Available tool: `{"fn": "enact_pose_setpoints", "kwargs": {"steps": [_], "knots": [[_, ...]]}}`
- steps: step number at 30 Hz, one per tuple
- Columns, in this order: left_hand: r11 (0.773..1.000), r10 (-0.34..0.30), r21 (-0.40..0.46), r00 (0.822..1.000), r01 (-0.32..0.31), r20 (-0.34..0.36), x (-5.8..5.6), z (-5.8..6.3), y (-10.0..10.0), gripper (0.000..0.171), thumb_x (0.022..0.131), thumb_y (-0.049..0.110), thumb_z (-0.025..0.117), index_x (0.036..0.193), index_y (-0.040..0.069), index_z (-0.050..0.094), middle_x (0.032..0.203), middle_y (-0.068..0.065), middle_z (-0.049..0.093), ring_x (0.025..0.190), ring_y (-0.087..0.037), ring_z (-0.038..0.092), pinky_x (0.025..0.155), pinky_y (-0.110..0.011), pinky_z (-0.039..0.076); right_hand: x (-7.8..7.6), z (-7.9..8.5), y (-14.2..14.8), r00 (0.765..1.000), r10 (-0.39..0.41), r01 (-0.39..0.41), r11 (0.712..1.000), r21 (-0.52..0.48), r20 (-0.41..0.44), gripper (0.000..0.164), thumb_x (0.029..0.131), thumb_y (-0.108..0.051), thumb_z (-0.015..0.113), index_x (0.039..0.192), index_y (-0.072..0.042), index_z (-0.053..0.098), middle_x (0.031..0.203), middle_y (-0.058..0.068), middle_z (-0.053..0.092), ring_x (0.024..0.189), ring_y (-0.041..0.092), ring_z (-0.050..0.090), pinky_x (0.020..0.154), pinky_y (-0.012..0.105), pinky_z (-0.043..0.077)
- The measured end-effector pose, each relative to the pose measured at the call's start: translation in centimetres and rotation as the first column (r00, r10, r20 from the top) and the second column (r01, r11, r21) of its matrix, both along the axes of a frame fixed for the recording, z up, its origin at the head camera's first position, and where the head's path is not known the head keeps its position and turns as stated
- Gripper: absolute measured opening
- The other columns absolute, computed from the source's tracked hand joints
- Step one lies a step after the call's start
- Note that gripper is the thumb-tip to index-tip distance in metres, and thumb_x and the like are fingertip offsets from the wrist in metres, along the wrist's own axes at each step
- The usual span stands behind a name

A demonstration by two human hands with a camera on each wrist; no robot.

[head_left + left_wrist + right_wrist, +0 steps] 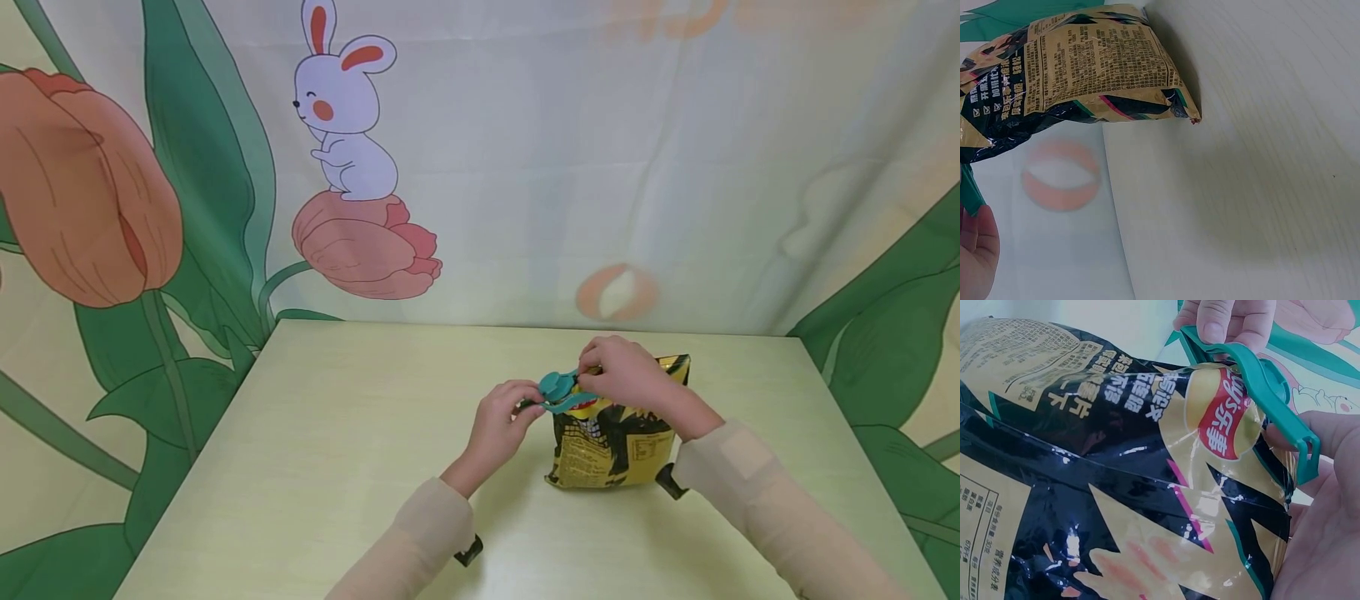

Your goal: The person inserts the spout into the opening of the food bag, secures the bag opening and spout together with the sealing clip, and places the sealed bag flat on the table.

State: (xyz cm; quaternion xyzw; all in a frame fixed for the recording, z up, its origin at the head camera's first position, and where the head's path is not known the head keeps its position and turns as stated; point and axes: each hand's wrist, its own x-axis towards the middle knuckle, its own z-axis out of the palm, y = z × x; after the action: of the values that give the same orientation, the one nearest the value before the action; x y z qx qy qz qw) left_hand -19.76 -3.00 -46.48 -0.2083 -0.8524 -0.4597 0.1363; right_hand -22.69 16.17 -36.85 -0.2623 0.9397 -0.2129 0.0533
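Note:
A black and gold bag of chips with a red and yellow Lay's logo stands upright on the table. Across its top lies a teal bag clip with a round cap, its hooked end sticking out past the bag's edge. My left hand pinches one end of the clip between thumb and fingers. At the bag's upper edge, my right hand holds the bag close to the clip's hooked end. Only a few left fingers show in the left wrist view, beside the teal clip.
The pale wooden table reaches back to a printed curtain with a rabbit and tulips. A black wrist strap piece hangs below the left sleeve, another piece below the right sleeve near the bag.

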Motion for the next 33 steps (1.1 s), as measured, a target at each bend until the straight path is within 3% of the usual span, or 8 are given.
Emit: {"fn": "enact_pose_setpoints", "kwargs": {"steps": [8, 24, 29, 33], "knots": [[0.999, -0.011, 0.041, 1.0, 0.01, 0.022, -0.06, 0.3, 0.0, 0.008, 0.078, 0.013, 0.064, 0.084, 0.008, 0.063, 0.098, -0.004, 0.064, 0.089, -0.015, 0.057, 0.062, -0.017, 0.044, 0.11, -0.05, 0.09, 1.0, -0.008, 0.008, 1.0, -0.004, 0.02, 0.019, 0.087, -0.022, 0.053, 0.078, -0.015, 0.068, 0.094, 0.005, 0.062, 0.079, 0.016, 0.057, 0.068, 0.032, 0.046], [0.998, 0.001, 0.055, 0.993, -0.008, 0.118, 0.02, 0.61, 0.5, 0.014, 0.08, 0.013, 0.064, 0.092, 0.009, 0.059, 0.091, -0.003, 0.063, 0.086, -0.014, 0.056, 0.066, -0.018, 0.045, 0.22, -0.29, 0.31, 1.0, 0.015, -0.015, 1.0, 0.001, -0.02, 0.02, 0.087, -0.023, 0.052, 0.08, -0.015, 0.069, 0.092, 0.004, 0.063, 0.079, 0.014, 0.057, 0.069, 0.033, 0.047], [0.998, 0.003, 0.06, 0.994, -0.01, 0.106, 0.01, 0.57, 0.54, 0.015, 0.079, 0.011, 0.064, 0.093, 0.009, 0.06, 0.091, -0.004, 0.063, 0.086, -0.014, 0.056, 0.066, -0.018, 0.045, 0.25, -0.16, 0.62, 0.999, 0.03, -0.029, 0.999, -0.034, 0.024, 0.015, 0.086, -0.024, 0.055, 0.088, -0.014, 0.066, 0.09, 0.0, 0.061, 0.072, 0.01, 0.054, 0.066, 0.029, 0.045], [0.998, 0.004, 0.066, 0.996, -0.01, 0.091, -0.02, 0.48, 0.58, 0.016, 0.078, 0.01, 0.065, 0.094, 0.008, 0.061, 0.091, -0.005, 0.064, 0.085, -0.015, 0.057, 0.066, -0.019, 0.045, 0.43, 0.27, 0.9, 0.998, 0.048, -0.046, 0.999, -0.024, 0.052, 0.023, 0.083, -0.023, 0.061, 0.103, -0.011, 0.06, 0.098, 0.002, 0.061, 0.081, 0.014, 0.056, 0.072, 0.033, 0.047]]}}
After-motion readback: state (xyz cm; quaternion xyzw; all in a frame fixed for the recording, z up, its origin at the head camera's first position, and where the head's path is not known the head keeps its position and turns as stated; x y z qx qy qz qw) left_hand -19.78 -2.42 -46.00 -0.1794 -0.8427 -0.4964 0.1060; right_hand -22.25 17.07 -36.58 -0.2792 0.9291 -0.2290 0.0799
